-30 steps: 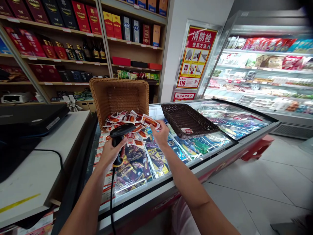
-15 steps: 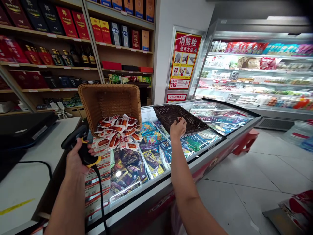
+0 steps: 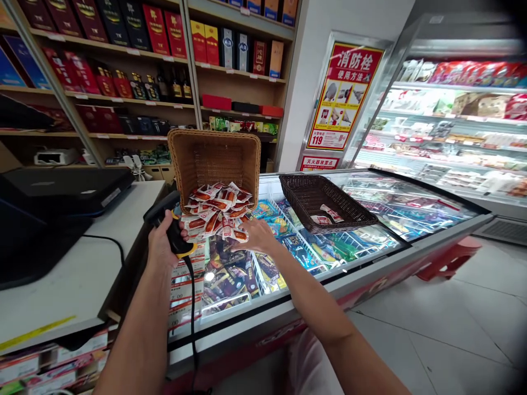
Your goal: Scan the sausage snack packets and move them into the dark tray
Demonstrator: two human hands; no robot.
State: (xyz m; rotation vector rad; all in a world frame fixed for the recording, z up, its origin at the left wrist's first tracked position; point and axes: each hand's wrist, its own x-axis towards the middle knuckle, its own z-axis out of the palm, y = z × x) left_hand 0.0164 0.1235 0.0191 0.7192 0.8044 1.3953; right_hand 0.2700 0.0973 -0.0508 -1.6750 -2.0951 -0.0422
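Note:
My left hand (image 3: 162,241) is wrapped round a black and yellow barcode scanner (image 3: 175,233), whose cable hangs down. A tan wicker basket (image 3: 214,159) lies tipped toward me on the freezer, with many wrapped sausages (image 3: 218,203) spilling over its lower edge. Beside the front of this pile, my right hand (image 3: 258,237) reaches with fingers stretched out, holding nothing that I can see; its fingertips are close to the front packets. To its right stands a dark brown wicker basket (image 3: 302,200), in which a few wrapped packets (image 3: 331,214) lie.
Both baskets rest on the glass top of a chest freezer (image 3: 242,274) full of packaged goods. On the left is a counter (image 3: 82,263) with a black device. Shelves of boxes and bottles stand behind, a lit refrigerated display (image 3: 453,120) at right. A red stool (image 3: 448,258) stands by the freezer.
My right hand has moved left from the dark basket to the sausage pile. Packets now show inside the dark basket. The view has turned left; my left hand still grips the scanner.

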